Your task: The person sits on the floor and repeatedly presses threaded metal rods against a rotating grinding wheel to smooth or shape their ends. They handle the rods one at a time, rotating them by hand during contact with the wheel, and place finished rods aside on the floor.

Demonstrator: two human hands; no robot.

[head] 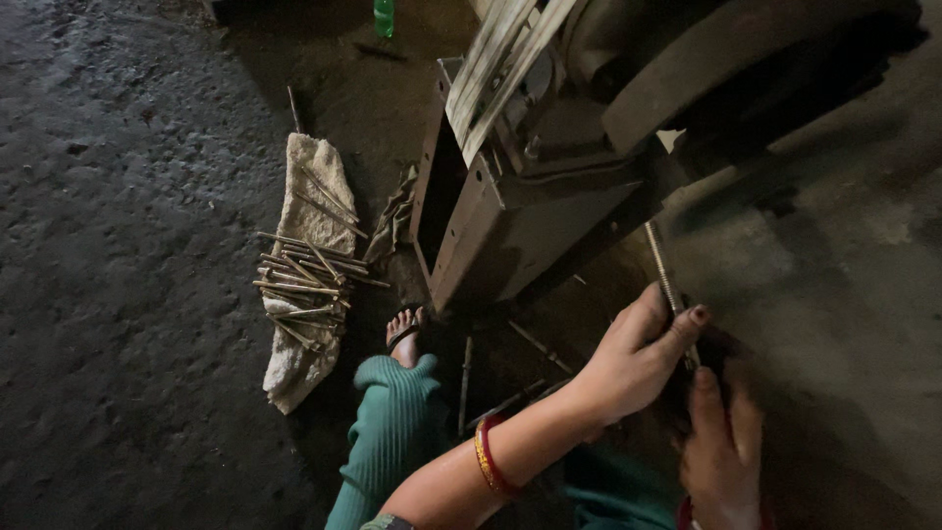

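A dirty white cloth [306, 265] lies stretched on the dark concrete floor [118, 245], toward the left of the view, and serves as the only holder here: a loose heap of thin metal rods [304, 280] rests across its middle, lying crosswise to the cloth, with a couple more rods running lengthwise on its upper half. A few further rods [535, 344] lie scattered on the floor between the cloth and the hands, near a sandalled foot [405, 334] and a teal-clad knee [392, 412]. Just right of the cloth stands a heavy grey metal machine [520, 196], its boxy frame open on the left side; a crumpled rag [394, 216] lies against that side. A green bottle [384, 15] stands at the top edge of the view.

The left hand [638, 358], wearing a red and gold bangle [488, 456], is closed around the lower end of a threaded metal rod [663, 270], thumb and fingers pinching it. The rod slants upward from the fingers to the underside of the machine. The right hand [724, 447] sits just below the left, at the rod's bottom end; its fingers curl inward, but it is too dark to tell whether they grip anything.
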